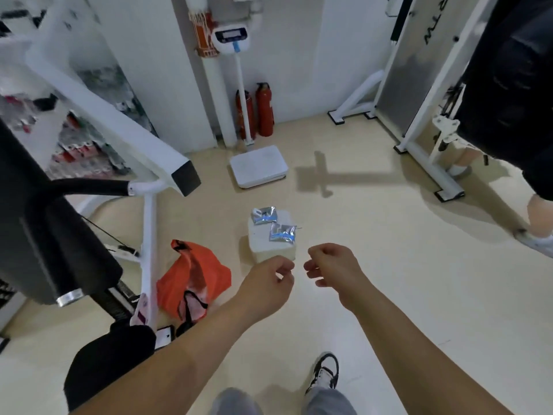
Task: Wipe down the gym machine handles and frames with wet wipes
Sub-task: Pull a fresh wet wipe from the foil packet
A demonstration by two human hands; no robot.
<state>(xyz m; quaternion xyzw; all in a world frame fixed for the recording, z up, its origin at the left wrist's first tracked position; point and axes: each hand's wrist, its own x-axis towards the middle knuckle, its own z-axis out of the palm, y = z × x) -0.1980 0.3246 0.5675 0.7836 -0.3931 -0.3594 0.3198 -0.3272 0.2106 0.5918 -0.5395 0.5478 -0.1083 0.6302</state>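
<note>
Two silver-and-blue wet wipe packets lie on a white block on the floor in front of me. Just short of the block, my left hand and my right hand hover side by side with fingers loosely curled, and neither holds anything I can see. At the left stands a white gym machine frame with a black foam handle and black padded rollers.
An orange plastic bag lies by the machine's white upright. A white weighing scale and two red fire extinguishers stand by the far wall. Another white machine frame and a person's legs are at right.
</note>
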